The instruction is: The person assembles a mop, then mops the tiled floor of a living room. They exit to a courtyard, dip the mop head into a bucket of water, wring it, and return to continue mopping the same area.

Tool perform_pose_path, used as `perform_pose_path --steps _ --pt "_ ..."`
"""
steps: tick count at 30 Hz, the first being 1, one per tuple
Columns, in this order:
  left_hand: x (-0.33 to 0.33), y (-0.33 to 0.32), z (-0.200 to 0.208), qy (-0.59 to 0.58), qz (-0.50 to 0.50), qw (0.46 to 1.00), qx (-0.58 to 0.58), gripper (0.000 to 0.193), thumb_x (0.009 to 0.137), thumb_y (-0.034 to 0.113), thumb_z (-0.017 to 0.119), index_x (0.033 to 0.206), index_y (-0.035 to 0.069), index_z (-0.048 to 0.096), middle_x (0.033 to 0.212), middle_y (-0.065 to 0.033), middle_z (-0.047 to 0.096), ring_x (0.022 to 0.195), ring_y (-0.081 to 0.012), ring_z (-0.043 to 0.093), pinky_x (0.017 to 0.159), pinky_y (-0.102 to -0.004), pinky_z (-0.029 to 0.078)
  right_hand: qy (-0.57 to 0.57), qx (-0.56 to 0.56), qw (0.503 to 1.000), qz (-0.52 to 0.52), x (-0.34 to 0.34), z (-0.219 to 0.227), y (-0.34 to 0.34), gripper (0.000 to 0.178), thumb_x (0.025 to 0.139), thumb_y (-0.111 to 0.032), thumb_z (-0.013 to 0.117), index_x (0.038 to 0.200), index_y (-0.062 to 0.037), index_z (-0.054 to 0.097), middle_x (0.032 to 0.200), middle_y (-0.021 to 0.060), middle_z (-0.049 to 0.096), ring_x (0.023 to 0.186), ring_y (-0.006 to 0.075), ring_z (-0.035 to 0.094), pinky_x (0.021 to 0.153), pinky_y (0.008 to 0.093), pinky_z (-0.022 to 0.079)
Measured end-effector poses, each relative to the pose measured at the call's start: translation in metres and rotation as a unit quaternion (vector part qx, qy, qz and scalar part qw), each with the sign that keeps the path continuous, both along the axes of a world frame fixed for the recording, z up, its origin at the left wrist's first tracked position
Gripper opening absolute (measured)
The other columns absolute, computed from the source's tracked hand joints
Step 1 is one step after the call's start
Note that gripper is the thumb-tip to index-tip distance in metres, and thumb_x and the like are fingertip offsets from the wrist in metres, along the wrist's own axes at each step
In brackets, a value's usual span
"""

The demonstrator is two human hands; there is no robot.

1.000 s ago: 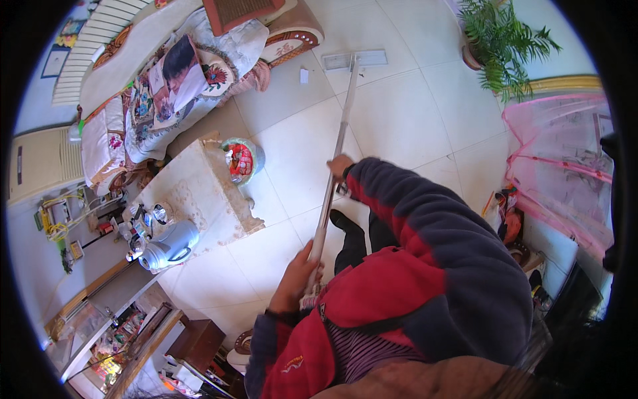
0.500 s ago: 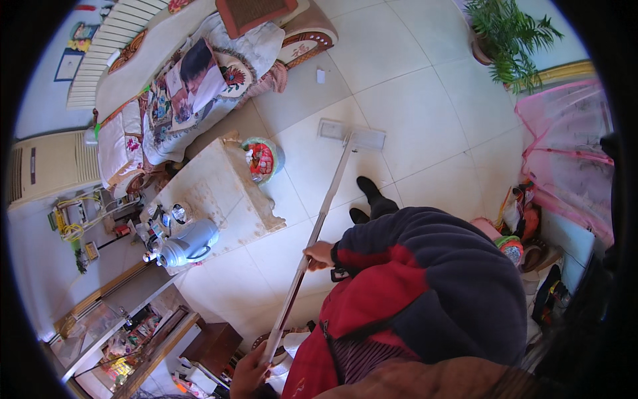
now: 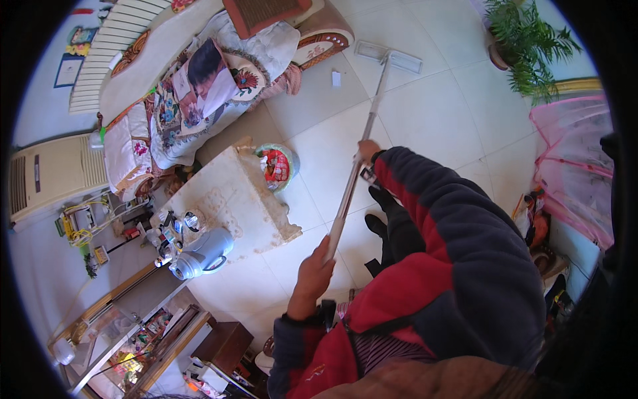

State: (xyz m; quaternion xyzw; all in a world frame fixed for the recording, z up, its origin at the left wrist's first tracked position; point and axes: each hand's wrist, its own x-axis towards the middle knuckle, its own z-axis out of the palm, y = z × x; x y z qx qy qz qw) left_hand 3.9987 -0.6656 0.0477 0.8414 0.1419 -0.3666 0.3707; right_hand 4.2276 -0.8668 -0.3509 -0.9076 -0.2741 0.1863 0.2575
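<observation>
A flat mop with a long pale handle (image 3: 345,199) slants away across the tiled floor. Its wide rectangular head (image 3: 405,62) lies flat on the tiles at the far side. My left hand (image 3: 312,278) is closed around the upper end of the handle, close to my body. Farther down the shaft, my right hand (image 3: 367,151) grips it with the arm stretched forward. A small white piece, perhaps paper (image 3: 336,79), lies on the floor to the left of the mop head.
Left of me stands a table (image 3: 229,199) bearing a blue thermos jug (image 3: 205,253); a bin with a red liner (image 3: 276,167) is beside it. Beyond is a cloth-covered sofa (image 3: 199,126). A potted plant (image 3: 525,46) and pink netting (image 3: 575,166) line the right.
The mop head has slid away from me and slightly right. Both hands have moved forward with the handle, the right arm now reaching out farther.
</observation>
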Motion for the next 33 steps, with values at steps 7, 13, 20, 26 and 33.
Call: perform_pose_path --steps 7,13,20,26,33 --pt "-0.149 0.035 0.087 0.042 0.161 0.986 -0.013 0.064 0.083 0.007 0.060 0.143 0.012 0.037 0.099 -0.0122 0.063 0.082 -0.0167 0.062 0.073 -0.0288 0.050 0.176 0.034 0.970 0.164 -0.139 0.100 0.129 0.033 0.064 -0.019 0.067 0.090 0.0019 0.061 0.072 0.0211 0.063 0.069 0.0393 0.063 0.062 0.0474 0.051" --pt "-0.147 0.016 0.124 0.105 0.317 0.942 -0.032 0.064 0.083 0.013 0.065 0.141 0.009 0.038 0.110 -0.0148 0.061 0.092 -0.0190 0.063 0.081 -0.0285 0.048 0.652 0.150 0.706 -0.232 -0.126 0.150 0.135 0.042 0.086 -0.027 0.060 0.057 0.0014 0.052 0.047 0.0138 0.048 0.032 0.0219 0.043 0.030 0.0378 0.026" --pt "-0.085 0.000 0.092 0.148 0.208 0.967 0.001 0.065 0.087 0.004 0.056 0.146 0.006 0.028 0.103 -0.0089 0.062 0.088 -0.0146 0.061 0.077 -0.0279 0.049 0.522 0.260 0.770 -0.258 -0.089 0.066 0.138 0.028 0.087 -0.021 0.056 0.073 0.0034 0.058 0.062 0.0155 0.059 0.048 0.0261 0.058 0.041 0.0400 0.046" --pt "-0.137 0.013 0.061 0.162 0.324 0.928 -0.081 0.062 0.088 0.007 0.056 0.144 0.006 0.031 0.098 -0.0138 0.062 0.085 -0.0178 0.063 0.075 -0.0315 0.050 0.208 0.010 0.970 0.130 -0.105 0.048 0.144 0.026 0.089 -0.019 0.049 0.079 0.0016 0.061 0.066 0.0145 0.063 0.057 0.0284 0.063 0.058 0.0397 0.054" --pt "-0.323 0.085 0.076 0.123 0.156 0.980 0.018 0.070 0.082 0.023 0.066 0.143 0.011 0.034 0.107 -0.0167 0.063 0.093 -0.0238 0.064 0.078 -0.0325 0.050 0.389 0.059 0.917 -0.065 -0.308 0.095 0.185 0.059 0.091 -0.044 0.046 0.061 0.0018 0.065 0.055 0.0142 0.062 0.053 0.0263 0.064 0.051 0.0398 0.051"
